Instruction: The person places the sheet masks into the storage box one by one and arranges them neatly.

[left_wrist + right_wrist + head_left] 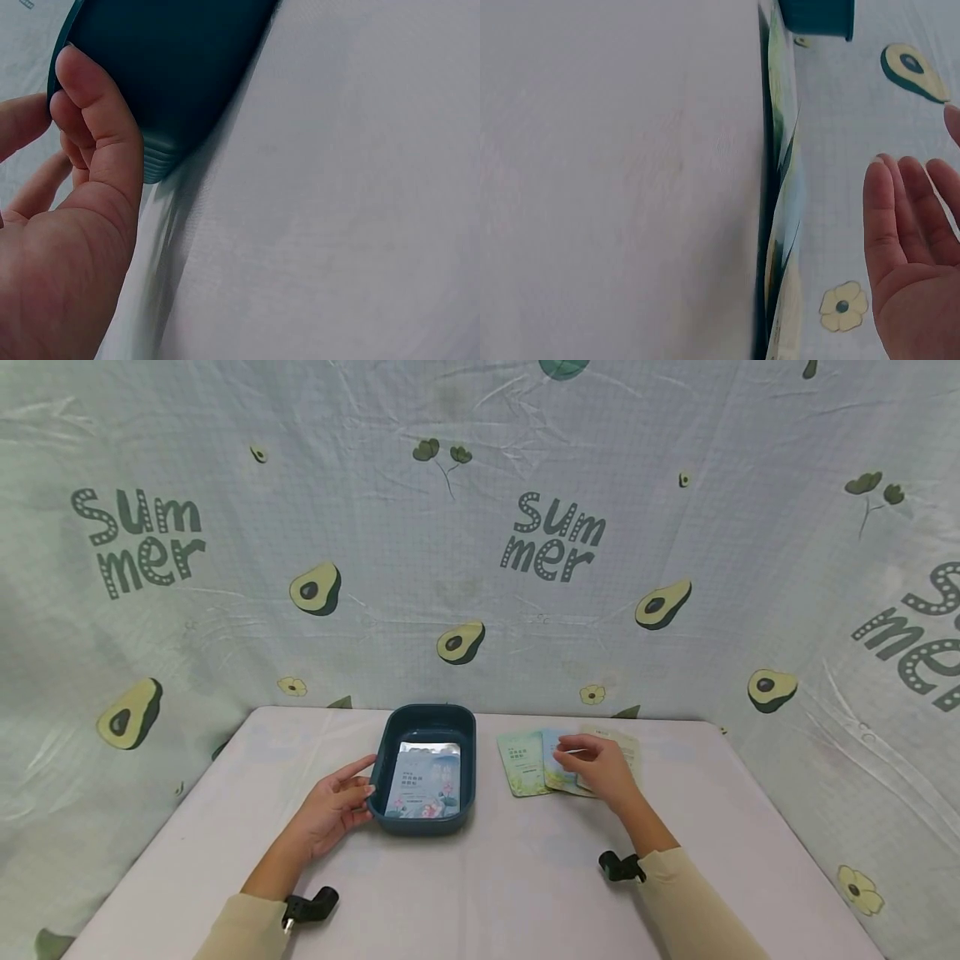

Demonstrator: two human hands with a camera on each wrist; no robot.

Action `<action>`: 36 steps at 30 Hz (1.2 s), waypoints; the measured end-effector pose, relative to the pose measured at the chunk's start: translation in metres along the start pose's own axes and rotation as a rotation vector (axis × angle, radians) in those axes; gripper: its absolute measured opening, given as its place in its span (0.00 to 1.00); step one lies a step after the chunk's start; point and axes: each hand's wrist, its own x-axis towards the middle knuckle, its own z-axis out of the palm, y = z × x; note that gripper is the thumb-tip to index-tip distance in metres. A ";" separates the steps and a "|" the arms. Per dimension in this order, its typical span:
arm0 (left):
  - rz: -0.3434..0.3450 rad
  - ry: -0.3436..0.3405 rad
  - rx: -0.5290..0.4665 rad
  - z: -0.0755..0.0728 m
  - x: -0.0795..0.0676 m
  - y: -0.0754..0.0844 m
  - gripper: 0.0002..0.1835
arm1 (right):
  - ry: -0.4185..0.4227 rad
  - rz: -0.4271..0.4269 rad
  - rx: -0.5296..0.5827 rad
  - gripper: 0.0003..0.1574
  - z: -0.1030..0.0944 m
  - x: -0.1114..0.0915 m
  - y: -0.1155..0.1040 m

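A dark blue plastic bin (422, 828) stands on the table, with a pale blue flowered sachet (423, 781) lying inside it. My left hand (335, 810) holds the bin's left side at the rim, its fingers (101, 112) bent against the wall. To the right of the bin several flat sachets lie fanned and overlapping: a green one (523, 764), a light blue one (552, 772) and a beige one (628, 747). Over these sachets hovers my right hand (600, 767), fingers loosely bent and holding nothing. It partly hides the blue and beige sachets.
A pale cloth covers the table (465, 893). Behind it hangs a light curtain (375, 527) printed with avocados and lettering. Black camera mounts (311, 906) sit on both wrists.
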 end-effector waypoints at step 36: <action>0.002 -0.006 -0.020 0.000 0.000 -0.002 0.34 | 0.198 0.167 -0.071 0.35 -0.057 0.013 0.038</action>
